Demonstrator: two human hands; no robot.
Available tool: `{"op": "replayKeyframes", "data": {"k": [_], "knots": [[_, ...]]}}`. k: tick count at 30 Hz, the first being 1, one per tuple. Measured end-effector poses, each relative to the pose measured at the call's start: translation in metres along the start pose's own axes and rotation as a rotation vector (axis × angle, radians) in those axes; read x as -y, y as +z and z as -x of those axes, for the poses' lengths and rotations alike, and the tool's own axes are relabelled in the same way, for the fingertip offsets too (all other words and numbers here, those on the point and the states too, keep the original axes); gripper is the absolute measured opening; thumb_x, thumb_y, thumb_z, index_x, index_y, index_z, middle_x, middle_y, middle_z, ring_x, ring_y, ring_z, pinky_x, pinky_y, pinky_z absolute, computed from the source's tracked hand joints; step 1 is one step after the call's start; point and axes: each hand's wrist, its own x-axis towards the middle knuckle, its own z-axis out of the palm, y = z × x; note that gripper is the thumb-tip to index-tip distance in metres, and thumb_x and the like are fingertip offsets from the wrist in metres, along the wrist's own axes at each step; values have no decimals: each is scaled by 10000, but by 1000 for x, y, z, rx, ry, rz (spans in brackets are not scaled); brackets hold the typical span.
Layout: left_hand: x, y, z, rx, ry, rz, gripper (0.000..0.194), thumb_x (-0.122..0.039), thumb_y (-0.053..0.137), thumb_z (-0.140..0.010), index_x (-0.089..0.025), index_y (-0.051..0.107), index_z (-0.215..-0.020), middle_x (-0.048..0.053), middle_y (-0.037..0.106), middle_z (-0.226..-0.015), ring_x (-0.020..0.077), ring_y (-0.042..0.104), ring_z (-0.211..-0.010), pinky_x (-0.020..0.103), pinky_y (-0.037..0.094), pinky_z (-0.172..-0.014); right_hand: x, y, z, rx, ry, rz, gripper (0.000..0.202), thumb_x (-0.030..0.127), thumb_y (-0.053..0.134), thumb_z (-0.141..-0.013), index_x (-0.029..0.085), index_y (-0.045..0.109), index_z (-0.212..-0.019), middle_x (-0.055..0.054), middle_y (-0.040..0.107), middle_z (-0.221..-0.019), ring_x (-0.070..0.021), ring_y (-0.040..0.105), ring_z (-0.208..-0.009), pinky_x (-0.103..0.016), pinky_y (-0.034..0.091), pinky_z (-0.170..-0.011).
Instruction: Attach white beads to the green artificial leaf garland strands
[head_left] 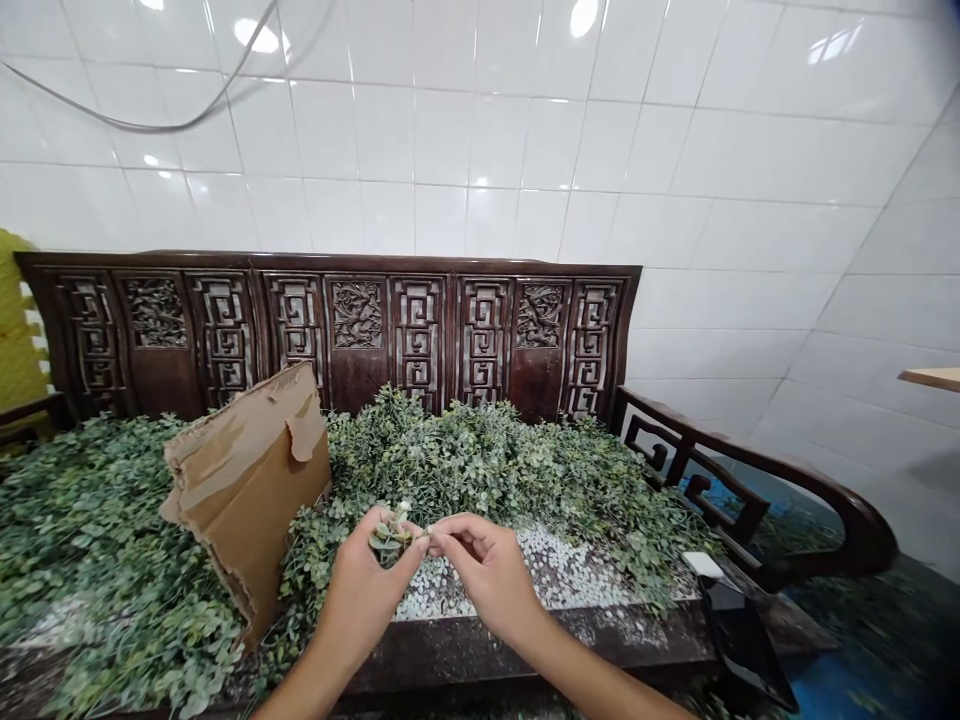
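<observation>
Two hands: left hand and right hand both pinch one sprig. One cardboard piece, one bench; no writing legible.

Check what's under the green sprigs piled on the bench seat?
Small white pieces show under the green sprigs near the hands; elsewhere the pile hides the bench seat.
</observation>
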Motion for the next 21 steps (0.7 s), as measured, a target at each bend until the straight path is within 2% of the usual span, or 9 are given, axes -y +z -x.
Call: {"op": "replayKeyframes", "data": {"k": [7, 14, 21], "knots": [[5, 0, 2, -6, 78, -57, 157, -356, 604, -763, -211, 551, -793, 9, 644, -766, 203, 601, -750, 293, 469, -705, -5, -2, 0, 24, -7, 3, 175, 336, 665, -819, 166, 698, -799, -61, 711, -790, -199, 671, -762, -305, 537, -725], [-2, -4, 3, 45, 31, -48, 218, -429, 555, -795, -216, 525, -763, 9, 624, -742, 201, 589, -728, 288, 454, -702, 0, -4, -1, 61, -17, 38, 156, 312, 654, -821, 163, 694, -798, -64, 710, -793, -200, 675, -762, -310, 547, -719], [-3, -6, 4, -7, 38, -102, 247, -452, 583, -763, -223, 491, -762, -13, 560, -683, 194, 528, -690, 280, 432, -667, -1, -6, 1, 85, -83, 106, 133, 273, 614, -850, 175, 696, -814, -61, 696, -823, -192, 670, -780, -302, 554, -723]]}}
